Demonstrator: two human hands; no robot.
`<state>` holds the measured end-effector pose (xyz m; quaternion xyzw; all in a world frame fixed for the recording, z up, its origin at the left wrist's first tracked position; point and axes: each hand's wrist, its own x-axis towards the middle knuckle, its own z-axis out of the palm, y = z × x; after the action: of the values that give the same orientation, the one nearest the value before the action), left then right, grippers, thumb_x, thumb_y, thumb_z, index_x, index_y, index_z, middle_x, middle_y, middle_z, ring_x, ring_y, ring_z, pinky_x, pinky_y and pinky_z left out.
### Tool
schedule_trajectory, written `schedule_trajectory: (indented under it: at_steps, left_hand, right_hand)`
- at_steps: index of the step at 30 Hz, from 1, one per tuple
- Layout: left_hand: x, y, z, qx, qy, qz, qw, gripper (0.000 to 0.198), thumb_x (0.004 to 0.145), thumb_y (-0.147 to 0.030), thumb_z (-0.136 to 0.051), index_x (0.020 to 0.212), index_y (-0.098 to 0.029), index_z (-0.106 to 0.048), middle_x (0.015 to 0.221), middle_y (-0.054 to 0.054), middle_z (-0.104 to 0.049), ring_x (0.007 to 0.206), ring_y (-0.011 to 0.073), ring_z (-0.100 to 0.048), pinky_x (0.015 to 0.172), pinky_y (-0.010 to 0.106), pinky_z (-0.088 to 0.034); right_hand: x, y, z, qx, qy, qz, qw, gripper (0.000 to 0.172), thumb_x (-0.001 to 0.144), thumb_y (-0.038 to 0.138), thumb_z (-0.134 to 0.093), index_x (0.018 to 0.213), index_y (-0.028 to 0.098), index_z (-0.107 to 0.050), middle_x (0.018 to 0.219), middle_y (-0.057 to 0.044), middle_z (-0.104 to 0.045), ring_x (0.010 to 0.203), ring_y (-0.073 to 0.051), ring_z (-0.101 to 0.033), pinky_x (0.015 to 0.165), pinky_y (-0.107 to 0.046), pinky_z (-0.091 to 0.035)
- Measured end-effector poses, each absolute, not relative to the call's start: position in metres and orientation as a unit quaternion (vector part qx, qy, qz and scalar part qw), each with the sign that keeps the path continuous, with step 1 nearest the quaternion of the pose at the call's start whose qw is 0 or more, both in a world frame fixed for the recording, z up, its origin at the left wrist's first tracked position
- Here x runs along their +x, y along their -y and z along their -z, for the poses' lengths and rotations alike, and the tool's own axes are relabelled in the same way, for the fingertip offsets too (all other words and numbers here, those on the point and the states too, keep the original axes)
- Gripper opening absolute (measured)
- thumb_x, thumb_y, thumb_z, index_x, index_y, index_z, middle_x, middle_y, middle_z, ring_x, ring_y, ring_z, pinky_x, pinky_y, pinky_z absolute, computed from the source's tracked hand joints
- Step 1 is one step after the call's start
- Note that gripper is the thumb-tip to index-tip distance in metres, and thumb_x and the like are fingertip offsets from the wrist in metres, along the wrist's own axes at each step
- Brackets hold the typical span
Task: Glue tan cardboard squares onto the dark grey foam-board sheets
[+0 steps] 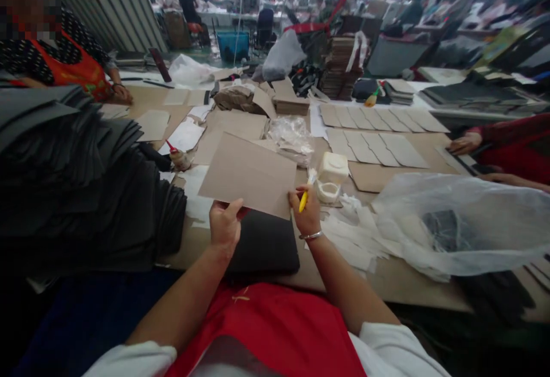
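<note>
A brown cardboard sheet (249, 172) is held flat above the table by both hands. My left hand (224, 223) pinches its near left edge, thumb on top. At its near right corner my right hand (306, 211) grips it and also holds a yellow-handled brush (304, 198). Under the sheet lies a black rectangular piece (263, 245) on the table. A white glue tub (332, 168) and its round lid (328, 191) stand just beyond my right hand.
A tall stack of dark grey sheets (77, 176) fills the left. A clear plastic bag (459, 222) lies at right, white paper scraps (352, 234) beside it. Rows of cardboard pieces (378, 136) lie beyond. Other people's hands (464, 143) rest at the right and far left.
</note>
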<state>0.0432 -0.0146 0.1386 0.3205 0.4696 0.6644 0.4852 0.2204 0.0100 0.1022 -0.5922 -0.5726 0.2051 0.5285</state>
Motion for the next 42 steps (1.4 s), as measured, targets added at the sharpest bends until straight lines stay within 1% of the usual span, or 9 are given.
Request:
schedule_trajectory:
  at_steps: [3,5,7,10,12,14,24,34,42]
  left_hand:
    - [0.03,0.026,-0.119,0.333,-0.474,-0.636,0.51,0.044,0.073,-0.052,-0.058,0.103,-0.021,-0.056,0.094,0.004,-0.065,0.088,0.0169,-0.062,0.073,0.029,-0.05]
    - [0.012,0.034,-0.099,0.314,-0.501,-0.623,0.511,0.045,0.075,-0.059,-0.052,0.099,-0.02,-0.056,0.091,0.003,-0.066,0.085,0.0159,-0.062,0.072,0.029,-0.049]
    - [-0.007,0.045,-0.074,0.296,-0.557,-0.582,0.513,0.043,0.071,-0.057,-0.058,0.089,-0.018,-0.057,0.078,0.0,-0.064,0.071,0.013,-0.061,0.065,0.025,-0.048]
    - [-0.029,0.06,-0.039,0.321,-0.632,-0.468,0.528,0.034,0.064,-0.046,-0.067,0.076,-0.016,-0.059,0.061,-0.003,-0.058,0.053,0.0092,-0.052,0.052,0.02,-0.041]
    - [-0.038,0.066,-0.023,0.356,-0.655,-0.417,0.52,0.029,0.065,-0.042,-0.066,0.072,-0.015,-0.061,0.06,-0.003,-0.058,0.054,0.0092,-0.051,0.051,0.02,-0.039]
    - [-0.043,0.066,-0.014,0.382,-0.671,-0.394,0.499,0.026,0.066,-0.04,-0.065,0.071,-0.014,-0.063,0.063,-0.001,-0.061,0.058,0.0101,-0.052,0.055,0.02,-0.04]
    - [-0.053,0.047,-0.002,0.408,-0.718,-0.352,0.441,0.026,0.068,-0.041,-0.064,0.07,-0.015,-0.066,0.063,0.001,-0.065,0.059,0.0125,-0.056,0.055,0.022,-0.042]
    - [-0.053,0.042,0.01,0.398,-0.731,-0.331,0.444,0.026,0.067,-0.04,-0.064,0.07,-0.015,-0.068,0.063,0.001,-0.067,0.059,0.0139,-0.059,0.056,0.023,-0.044]
    - [-0.053,0.037,0.01,0.403,-0.739,-0.313,0.44,0.028,0.066,-0.043,-0.065,0.068,-0.015,-0.069,0.063,0.002,-0.067,0.059,0.0146,-0.058,0.055,0.023,-0.043]
  right_hand:
    - [0.232,0.006,-0.093,-0.604,0.566,-0.2,0.524,0.022,0.08,0.036,-0.053,0.093,0.022,-0.043,0.071,0.003,-0.055,0.062,-0.012,-0.053,0.062,-0.026,-0.045]
    - [0.244,0.021,-0.081,-0.616,0.582,-0.186,0.497,0.021,0.081,0.037,-0.052,0.093,0.022,-0.044,0.073,0.001,-0.056,0.064,-0.013,-0.055,0.063,-0.026,-0.045]
    - [0.254,0.038,-0.064,-0.632,0.607,-0.174,0.45,0.02,0.082,0.037,-0.051,0.094,0.021,-0.046,0.076,-0.001,-0.058,0.066,-0.014,-0.056,0.063,-0.027,-0.045]
    - [0.263,0.06,-0.036,-0.653,0.642,-0.164,0.367,0.019,0.084,0.039,-0.048,0.092,0.021,-0.048,0.075,-0.002,-0.06,0.062,-0.015,-0.057,0.06,-0.027,-0.044]
    - [0.264,0.067,-0.02,-0.656,0.661,-0.162,0.327,0.019,0.084,0.04,-0.046,0.089,0.021,-0.049,0.073,-0.002,-0.061,0.06,-0.015,-0.057,0.058,-0.027,-0.044]
    - [0.261,0.067,-0.009,-0.653,0.675,-0.159,0.305,0.02,0.085,0.04,-0.044,0.088,0.021,-0.051,0.073,-0.003,-0.062,0.059,-0.016,-0.058,0.057,-0.027,-0.044]
    - [0.251,0.046,0.015,-0.663,0.687,-0.136,0.265,0.026,0.085,0.045,-0.045,0.092,0.022,-0.055,0.077,-0.005,-0.065,0.065,-0.018,-0.062,0.061,-0.029,-0.047]
    - [0.25,0.041,0.02,-0.685,0.674,-0.142,0.236,0.029,0.085,0.047,-0.044,0.093,0.021,-0.055,0.076,-0.005,-0.066,0.063,-0.019,-0.062,0.059,-0.029,-0.046]
    - [0.247,0.036,0.017,-0.688,0.679,-0.142,0.214,0.025,0.085,0.042,-0.044,0.091,0.021,-0.056,0.076,-0.006,-0.066,0.061,-0.018,-0.061,0.058,-0.028,-0.044]
